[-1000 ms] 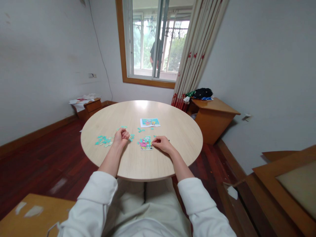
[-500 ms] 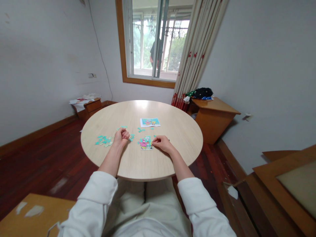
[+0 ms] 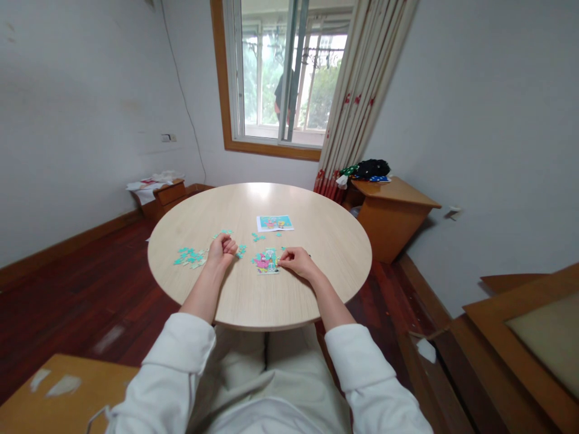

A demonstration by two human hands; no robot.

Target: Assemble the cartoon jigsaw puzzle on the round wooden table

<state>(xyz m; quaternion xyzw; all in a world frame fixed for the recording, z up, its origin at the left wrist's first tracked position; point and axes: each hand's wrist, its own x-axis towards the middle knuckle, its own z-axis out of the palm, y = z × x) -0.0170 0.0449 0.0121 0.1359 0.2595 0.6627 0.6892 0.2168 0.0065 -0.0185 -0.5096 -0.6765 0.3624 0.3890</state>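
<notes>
On the round table (image 3: 253, 304) lies a partly joined jigsaw puzzle (image 3: 266, 261) with pink, teal and white cartoon figures. My right hand (image 3: 296, 263) is at its right edge, thumb and fingertips pinched on what looks like a puzzle piece, mostly hidden by the fingers. My left hand (image 3: 222, 251) rests to the left of the puzzle with its fingers curled in; whether anything is inside cannot be seen. Loose teal puzzle pieces (image 3: 189, 257) lie in a heap beyond my left wrist. Behind the puzzle lies a printed picture sheet (image 3: 275, 223) with similar figures.
A few small teal pieces (image 3: 257, 237) lie between the sheet and the puzzle. Past the table stand a wooden cabinet (image 3: 391, 217) with cloths on top and a low stand (image 3: 169, 194) with papers. A person (image 3: 281, 99) is visible beyond the window.
</notes>
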